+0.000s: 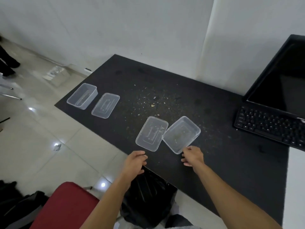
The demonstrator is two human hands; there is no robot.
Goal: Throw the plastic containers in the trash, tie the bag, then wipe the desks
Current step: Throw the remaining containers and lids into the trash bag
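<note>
A clear plastic container (181, 134) sits tilted near the front edge of the black desk (222, 162), with its flat lid (151, 133) beside it on the left. Farther left lie a second container (82, 96) and a second lid (105, 105). Crumbs (153, 103) are scattered across the desk's middle. My right hand (192, 156) hovers just below the near container's corner, fingers curled and apart, holding nothing. My left hand (136, 161) is at the desk edge below the near lid, empty too. A black trash bag (148, 200) hangs open under the desk edge, between my arms.
A black monitor (280, 76) and keyboard (270, 128) stand at the desk's right end. A red chair seat (66, 207) is at my lower left. Crumpled paper (57, 147) lies on the tiled floor. A white wall runs behind the desk.
</note>
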